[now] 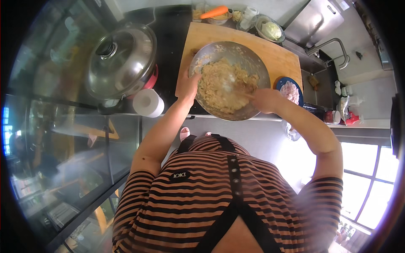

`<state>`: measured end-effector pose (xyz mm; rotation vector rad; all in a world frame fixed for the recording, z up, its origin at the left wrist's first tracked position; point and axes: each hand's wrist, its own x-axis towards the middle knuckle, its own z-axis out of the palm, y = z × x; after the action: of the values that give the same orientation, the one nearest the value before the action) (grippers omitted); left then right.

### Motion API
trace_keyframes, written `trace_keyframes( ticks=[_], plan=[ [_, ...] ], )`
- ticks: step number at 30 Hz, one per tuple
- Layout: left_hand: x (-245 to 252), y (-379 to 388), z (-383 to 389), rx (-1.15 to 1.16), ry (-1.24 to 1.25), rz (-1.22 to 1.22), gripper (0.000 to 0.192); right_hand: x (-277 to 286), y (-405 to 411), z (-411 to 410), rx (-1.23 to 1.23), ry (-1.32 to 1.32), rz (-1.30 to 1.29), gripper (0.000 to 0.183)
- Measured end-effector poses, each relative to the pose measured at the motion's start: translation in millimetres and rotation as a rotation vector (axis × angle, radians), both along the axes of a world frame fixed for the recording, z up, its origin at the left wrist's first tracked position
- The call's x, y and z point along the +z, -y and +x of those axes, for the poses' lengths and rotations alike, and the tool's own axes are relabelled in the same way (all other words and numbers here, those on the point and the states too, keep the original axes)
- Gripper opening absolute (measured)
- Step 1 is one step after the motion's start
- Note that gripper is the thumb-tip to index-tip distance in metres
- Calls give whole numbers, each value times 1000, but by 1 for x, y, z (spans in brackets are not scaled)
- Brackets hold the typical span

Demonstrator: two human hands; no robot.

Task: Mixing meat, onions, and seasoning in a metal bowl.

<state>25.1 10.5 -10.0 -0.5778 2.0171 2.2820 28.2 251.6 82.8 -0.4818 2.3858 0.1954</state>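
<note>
A wide stainless steel bowl point(264, 71) rests on a wooden cutting board point(284, 60), its near rim reaching past the counter edge. Inside lies a crumbly, pale yellow-brown mixture point(218, 85) with a whitish patch near its middle. My left hand point(189, 84) grips the bowl's left rim, thumb over the edge. Over the right side of the bowl, my right hand point(266, 100) is closed around a utensil point(246, 95) whose end is blurred in the mixture; its exact kind is unclear. Just right of the bowl sits a dark blue plate point(279, 83) of pinkish chopped meat point(289, 91).
Left stands a large lidded steel pot point(126, 60), with a white paper roll point(148, 103) before it. Behind the board are a carrot point(214, 12) over a bowl and a glass bowl with a cabbage piece point(271, 31). A sink point(311, 71) with a faucet point(337, 41) lies right.
</note>
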Motion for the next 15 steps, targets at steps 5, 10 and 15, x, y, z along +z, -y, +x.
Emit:
trace_keyframes(
  ticks=[5, 10, 15],
  plan=[
    [5, 0, 6, 41, -99, 252, 55, 34, 13, 23, 271, -138, 185, 30],
    [11, -3, 4, 29, -27, 164, 52, 28, 37, 7, 279, -235, 89, 32],
    [19, -3, 5, 109, -28, 228, 47, 38, 29, -10, 183, -245, 99, 32]
  ],
)
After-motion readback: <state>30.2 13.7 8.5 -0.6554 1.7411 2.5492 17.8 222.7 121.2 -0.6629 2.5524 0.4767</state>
